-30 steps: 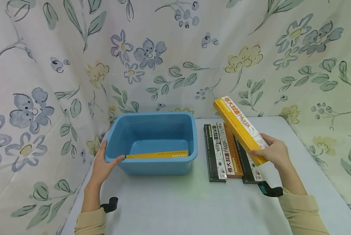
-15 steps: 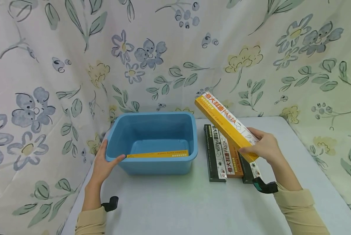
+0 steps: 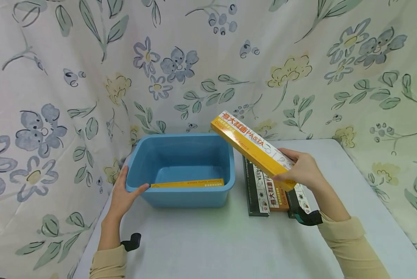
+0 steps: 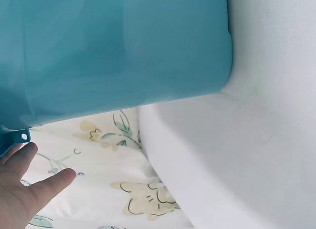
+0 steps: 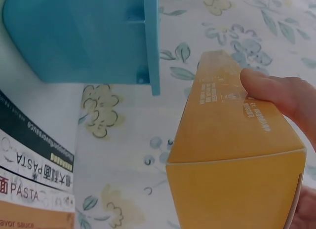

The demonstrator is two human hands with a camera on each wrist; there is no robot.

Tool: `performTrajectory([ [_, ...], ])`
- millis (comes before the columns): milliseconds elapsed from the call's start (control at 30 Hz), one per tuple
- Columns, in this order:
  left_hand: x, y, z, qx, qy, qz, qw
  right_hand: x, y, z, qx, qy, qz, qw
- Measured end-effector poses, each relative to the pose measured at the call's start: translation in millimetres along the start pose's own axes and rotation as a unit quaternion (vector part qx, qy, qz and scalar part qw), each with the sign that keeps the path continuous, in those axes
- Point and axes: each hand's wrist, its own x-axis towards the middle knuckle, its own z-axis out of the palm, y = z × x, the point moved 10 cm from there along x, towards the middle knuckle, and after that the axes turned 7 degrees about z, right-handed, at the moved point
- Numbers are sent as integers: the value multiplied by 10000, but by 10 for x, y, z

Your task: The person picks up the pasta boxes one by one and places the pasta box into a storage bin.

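Note:
In the head view my right hand [image 3: 300,170] grips one end of a yellow pasta box [image 3: 251,149], labelled chicken curry sauce. The box slants up to the left in the air, its far end overlapping the right rim of a blue plastic tub [image 3: 191,190]. Thumb and fingers hold opposite sides of the yellow box [image 5: 232,135] in the right wrist view. My left hand [image 3: 122,193] rests at the tub's front left corner, fingers spread, thumb along the front rim. Inside the tub, along its front wall, lies another yellow pasta box [image 3: 187,183].
Right of the tub, side by side on the white table [image 3: 208,240], lie a black pasta box [image 3: 255,193], an orange-brown one [image 3: 276,195] and another black one [image 3: 299,199], partly covered by the held box. A floral curtain [image 3: 208,58] hangs behind the table.
My right hand has carried the yellow pasta box leftward, from above the other boxes to the tub's right rim, and the box lies flatter. My left hand has stayed at the tub's corner.

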Motion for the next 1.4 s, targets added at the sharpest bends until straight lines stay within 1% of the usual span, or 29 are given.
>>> performTrajectory([
  [267,11,-4,1,-9,58,33,10000,78,-196,148,-16,-336,-348,9988],
  [500,8,15,-3,-31,47,67,10000,169,-338,257,-267,-402,-656,9967],
  [800,-1,11,-6,-27,56,69,10000,278,-512,439,-440,-610,-914,9930],
  [967,13,3,-3,-36,61,47,10000,342,-608,537,-722,-722,-1056,9892],
  [1200,-6,3,-2,-45,-46,-107,9999,451,-751,678,-935,-986,-1075,9849],
  [1400,-4,-2,0,-58,-7,-91,9999,530,-901,824,-1499,-1082,-1204,9754],
])
